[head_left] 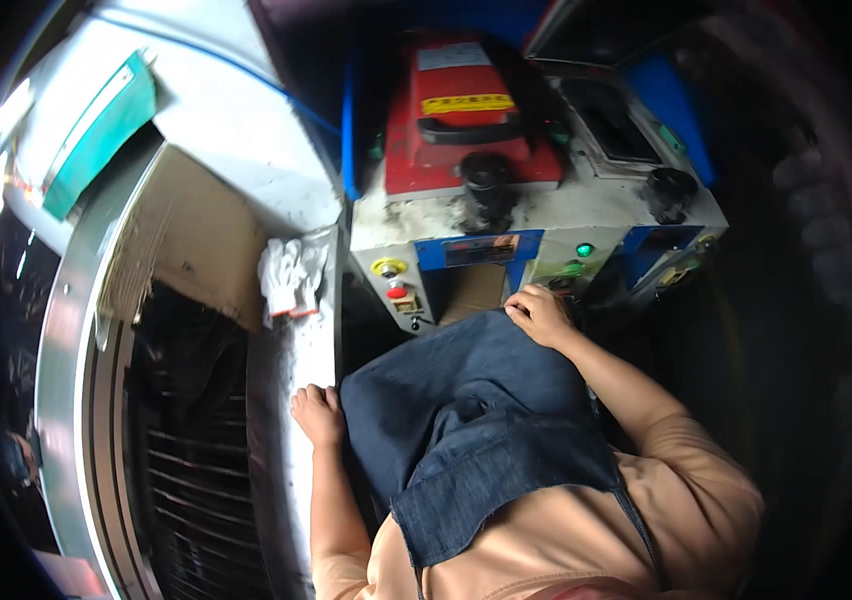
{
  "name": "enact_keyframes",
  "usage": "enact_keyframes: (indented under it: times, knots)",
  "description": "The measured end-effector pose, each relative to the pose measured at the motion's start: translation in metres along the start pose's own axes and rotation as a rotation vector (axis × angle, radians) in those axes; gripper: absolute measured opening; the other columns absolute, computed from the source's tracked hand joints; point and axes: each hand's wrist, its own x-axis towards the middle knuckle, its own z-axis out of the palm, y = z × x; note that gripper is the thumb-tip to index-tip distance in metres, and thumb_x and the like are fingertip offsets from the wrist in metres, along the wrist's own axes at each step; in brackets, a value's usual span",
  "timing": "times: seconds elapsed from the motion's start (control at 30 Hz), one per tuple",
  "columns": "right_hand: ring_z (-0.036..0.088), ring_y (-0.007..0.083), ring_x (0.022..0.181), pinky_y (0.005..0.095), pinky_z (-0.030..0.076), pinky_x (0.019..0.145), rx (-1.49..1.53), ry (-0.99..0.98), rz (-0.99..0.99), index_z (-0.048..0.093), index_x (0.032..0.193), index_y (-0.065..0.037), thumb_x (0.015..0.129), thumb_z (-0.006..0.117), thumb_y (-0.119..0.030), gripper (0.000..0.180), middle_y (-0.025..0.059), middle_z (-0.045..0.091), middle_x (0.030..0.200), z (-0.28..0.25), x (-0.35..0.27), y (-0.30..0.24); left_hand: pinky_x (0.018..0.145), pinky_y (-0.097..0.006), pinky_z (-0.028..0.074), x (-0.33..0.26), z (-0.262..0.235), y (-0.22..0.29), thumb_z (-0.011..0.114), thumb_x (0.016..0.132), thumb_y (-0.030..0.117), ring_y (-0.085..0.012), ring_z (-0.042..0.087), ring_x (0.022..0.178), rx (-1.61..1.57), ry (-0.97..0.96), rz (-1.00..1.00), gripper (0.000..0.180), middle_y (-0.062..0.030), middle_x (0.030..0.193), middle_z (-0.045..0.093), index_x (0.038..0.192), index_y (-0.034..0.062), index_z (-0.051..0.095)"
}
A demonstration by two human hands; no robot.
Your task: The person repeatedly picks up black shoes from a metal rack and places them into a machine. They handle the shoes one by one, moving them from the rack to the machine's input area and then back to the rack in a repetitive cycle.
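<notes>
Room is tight: we sit pressed between the white bench edge (291, 400) on our left and the machine (536, 200) ahead. Our left hand (318, 414) curls loosely on that edge, holding nothing; our right hand (538, 313) rests fingers-bent on the denim apron (466, 400) below two black knobs (486, 180), one pair of white gloves (291, 275) lying well apart.

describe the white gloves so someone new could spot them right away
Start at the red-topped machine ahead of the person. Just left of it a pale ledge runs toward the left hand. The crumpled white gloves lie on its far end, the only cloth there, edged in red.
</notes>
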Motion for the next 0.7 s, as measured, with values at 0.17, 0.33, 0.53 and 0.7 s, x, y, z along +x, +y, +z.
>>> enact_keyframes:
  times: [0.17,0.33,0.53,0.7]
  knots:
    - [0.062,0.0269,0.074,0.0376,0.049,0.068,0.065,0.116,0.006,0.068,0.087,-0.005,0.086,0.068,-0.013,0.007,0.0098,0.061,0.081,-0.006,-0.016,0.016,0.077,-0.05,0.043,0.0,0.012,-0.006,0.063,0.085,0.018,-0.0392,0.054,0.083,0.004,0.007,0.039,0.02,-0.0189,0.083,0.058,0.077,0.0004,0.057]
    - [0.062,0.0303,0.075,0.0422,0.048,0.067,0.149,0.192,0.002,0.067,0.081,-0.009,0.084,0.068,-0.018,0.01,0.0098,0.06,0.078,0.004,-0.015,0.025,0.077,-0.05,0.043,0.003,0.015,-0.004,0.062,0.086,0.019,-0.0405,0.055,0.084,0.045,0.016,0.048,0.022,-0.0203,0.084,0.059,0.078,-0.0012,0.057]
    - [0.06,0.0292,0.075,0.0422,0.047,0.067,0.166,0.179,0.048,0.062,0.073,-0.009,0.076,0.069,-0.015,0.01,0.0084,0.058,0.076,0.007,-0.013,0.02,0.078,-0.051,0.042,-0.001,0.018,-0.008,0.062,0.087,0.021,-0.0408,0.054,0.085,0.06,-0.008,0.007,0.024,-0.0206,0.085,0.058,0.08,-0.0014,0.056]
    - [0.06,0.0297,0.077,0.0424,0.048,0.069,0.211,0.17,0.06,0.061,0.073,-0.009,0.076,0.068,-0.013,0.009,0.008,0.059,0.078,0.013,-0.017,0.028,0.077,-0.051,0.041,0.0,0.02,-0.008,0.062,0.086,0.02,-0.0402,0.053,0.083,0.066,-0.026,0.031,0.023,-0.0196,0.085,0.057,0.08,-0.0012,0.056]
